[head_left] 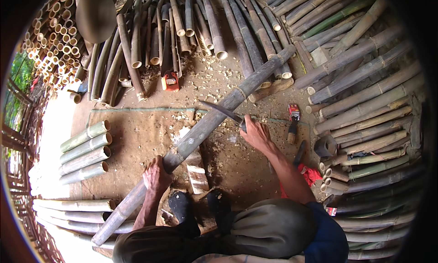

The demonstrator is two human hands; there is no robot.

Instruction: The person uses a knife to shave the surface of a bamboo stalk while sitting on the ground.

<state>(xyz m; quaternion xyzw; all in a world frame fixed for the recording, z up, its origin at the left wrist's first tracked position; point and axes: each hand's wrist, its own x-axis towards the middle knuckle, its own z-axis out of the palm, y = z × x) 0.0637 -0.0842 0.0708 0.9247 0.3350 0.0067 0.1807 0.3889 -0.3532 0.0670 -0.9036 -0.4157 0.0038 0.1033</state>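
Observation:
A long grey-brown bamboo pole slants from the lower left to the upper right in front of me. My left hand is closed around its lower part, near a node. In my right hand is the handle of a curved knife, whose dark blade lies across the pole at about its middle; whether the edge touches the bamboo I cannot tell. Under the pole, between it and my feet, is a pale, chipped wooden block. Wood shavings are scattered around.
Short cut bamboo pieces lie at the left. Many bamboo poles crowd the far side and right. An orange handle shows among the far poles. A red-and-black tool with a wooden end and red cloth lie at right.

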